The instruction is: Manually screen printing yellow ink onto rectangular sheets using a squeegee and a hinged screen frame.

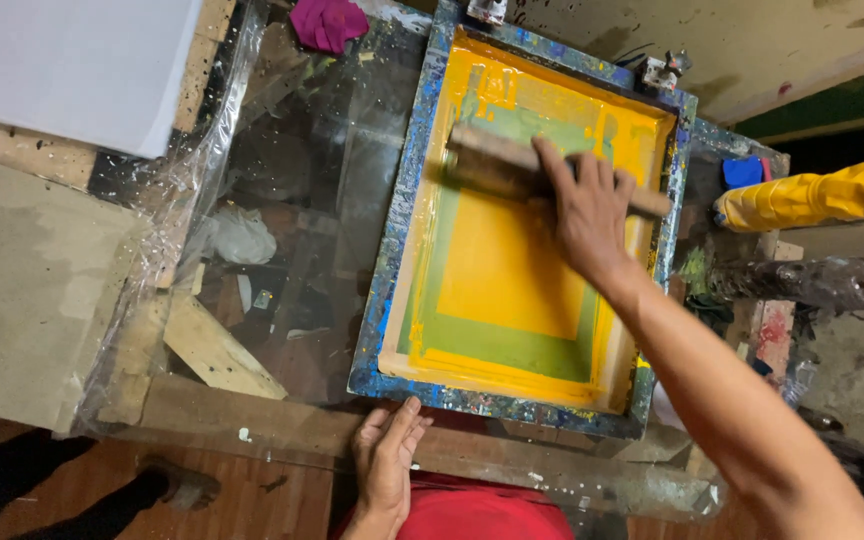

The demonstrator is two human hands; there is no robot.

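A screen-printing frame point(388, 262) with a paint-spattered blue rim lies on a glass-topped table. Its mesh is coated in yellow ink around a green border. My right hand point(585, 212) grips a wooden squeegee point(495, 162) that lies across the far part of the mesh. My left hand point(388, 458) rests flat with fingers apart on the table's near edge, fingertips touching the frame's near rim.
A white sheet point(72, 70) lies at the far left on a wooden board. Magenta cloth point(327, 22) sits at the top. A yellow ink-covered container point(812, 195) and a blue item point(743, 171) stand at the right. A wooden plank point(217, 352) shows under the glass point(297, 210).
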